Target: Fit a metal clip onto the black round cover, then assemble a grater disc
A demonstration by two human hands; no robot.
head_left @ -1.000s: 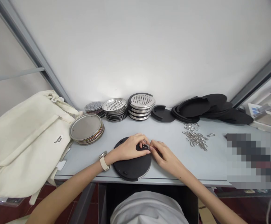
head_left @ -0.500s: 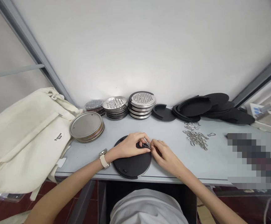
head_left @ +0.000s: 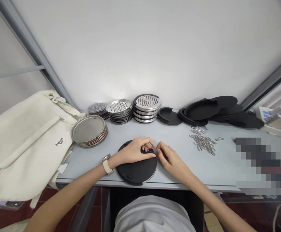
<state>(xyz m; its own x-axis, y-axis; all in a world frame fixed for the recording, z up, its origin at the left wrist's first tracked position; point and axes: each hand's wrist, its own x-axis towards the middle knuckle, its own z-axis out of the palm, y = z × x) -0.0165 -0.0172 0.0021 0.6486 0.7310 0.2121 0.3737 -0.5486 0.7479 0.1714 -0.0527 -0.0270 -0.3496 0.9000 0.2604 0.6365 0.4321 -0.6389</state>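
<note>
A round black disc with small holes and a raised rim lies near the table's front edge. Across its top rests my left hand, thumb and curled fingers closed around its far right edge. A small silver carabiner clip shows between the two hands, over that edge. My right hand is closed in a pinch at the clip's right end. Whether the clip passes through a hole in the disc is hidden by the fingers.
Several carabiner clips lie heaped to the right. Along the wall stand metal grater discs, more grater discs, plain round plates and black discs. A cream bag is at left; a white container is at right.
My right hand has shifted slightly up and to the right. The clip has turned and lies flatter between the fingers. My left hand and the disc stay almost where they were.
</note>
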